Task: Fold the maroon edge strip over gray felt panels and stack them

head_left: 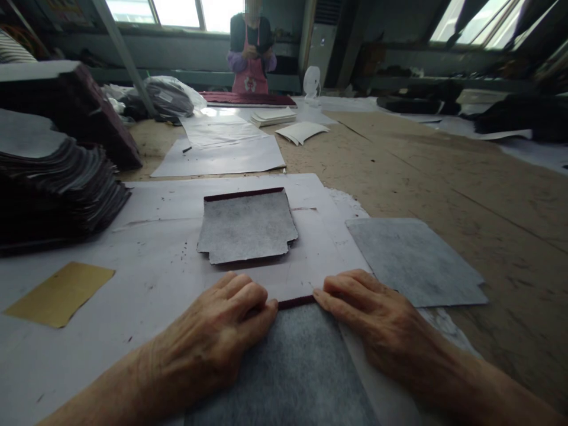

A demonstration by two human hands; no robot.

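L hand (217,337) & R hand (377,313) at maroon folded edge (295,302) of gray-backed panel (306,367), on papered desk (444,171); grips pinching vs. pressing, can't tell. Prob. creasing; next needs even pressure.

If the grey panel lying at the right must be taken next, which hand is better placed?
Probably the right hand: it is close beside that grey panel, while the left hand is beyond the maroon folded edge.

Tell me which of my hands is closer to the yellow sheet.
Your left. The left hand is to the right of the yellow sheet, across some bare white paper; the right hand is farther right, past the left one.
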